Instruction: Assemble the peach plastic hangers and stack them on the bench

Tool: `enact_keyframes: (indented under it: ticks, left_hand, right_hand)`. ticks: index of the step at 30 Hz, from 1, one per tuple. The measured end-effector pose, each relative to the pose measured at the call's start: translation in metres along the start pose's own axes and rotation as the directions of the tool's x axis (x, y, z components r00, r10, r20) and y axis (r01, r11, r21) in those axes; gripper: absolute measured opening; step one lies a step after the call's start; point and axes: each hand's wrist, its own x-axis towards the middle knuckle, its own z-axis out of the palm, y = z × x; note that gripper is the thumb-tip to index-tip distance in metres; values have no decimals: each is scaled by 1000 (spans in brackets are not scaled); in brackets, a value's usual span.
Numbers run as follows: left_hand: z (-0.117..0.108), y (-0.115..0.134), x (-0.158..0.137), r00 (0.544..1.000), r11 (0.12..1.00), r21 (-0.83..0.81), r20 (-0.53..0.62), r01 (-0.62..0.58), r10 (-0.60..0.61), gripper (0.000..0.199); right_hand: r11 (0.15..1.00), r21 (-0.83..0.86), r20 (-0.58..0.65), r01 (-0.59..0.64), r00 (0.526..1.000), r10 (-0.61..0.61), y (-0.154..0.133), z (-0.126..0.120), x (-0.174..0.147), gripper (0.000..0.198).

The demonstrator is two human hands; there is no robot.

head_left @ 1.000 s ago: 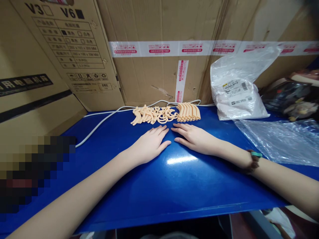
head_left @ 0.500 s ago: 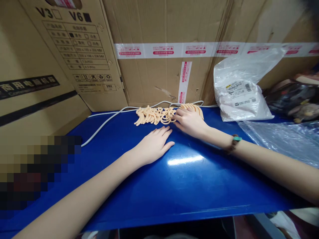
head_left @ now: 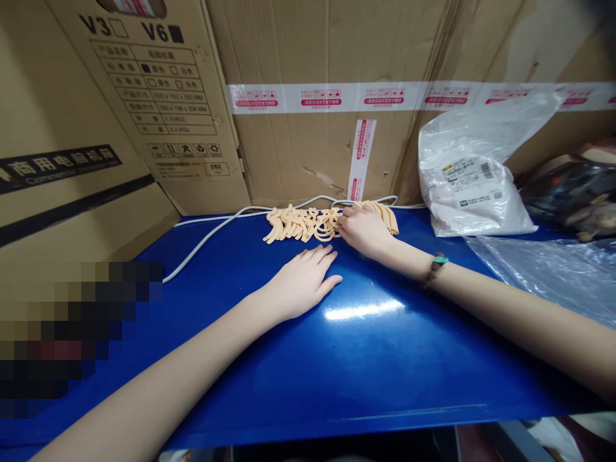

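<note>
A row of flat, pale, wood-coloured curved pieces lies along the back of the blue table, against the cardboard. Some are wavy, some ring-like, and wider arched ones stand in a fanned stack at the right end. My right hand is over the row between the ring-like pieces and the arched stack, its fingers curled down among them. The fingertips, and anything they grip, are hidden behind the hand. My left hand lies flat on the table just in front of the row, fingers stretched out and thumb apart, holding nothing.
A white cable runs behind the pieces and curves forward on the left. Cardboard boxes wall the back and left. At the right sit a labelled white plastic bag, clear plastic film and dark bagged items. The blue table's front edge is near me.
My right hand and wrist have shifted slightly left and forward, and its fingers look more curled. My left hand stays in place on the table. The view has shifted a little.
</note>
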Motion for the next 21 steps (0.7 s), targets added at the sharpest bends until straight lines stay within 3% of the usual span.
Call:
enact_keyframes:
  ticks: [8, 16, 21]
  left_hand:
    - [-1, 1, 0, 1000, 1000, 5, -8, 4, -4, 56]
    - [1, 2, 0, 999, 999, -34, -50, 5, -7, 54]
    - [2, 2, 1, 995, 995, -96, -95, 8, -17, 46]
  right_hand:
    - [999, 35, -25, -28, 999, 29, 2, -22, -11, 28]
    - [965, 237, -124, 114, 988, -87, -9, -40, -71, 23]
    - [949, 270, -165, 162, 979, -120, -14, -40, -84, 20]
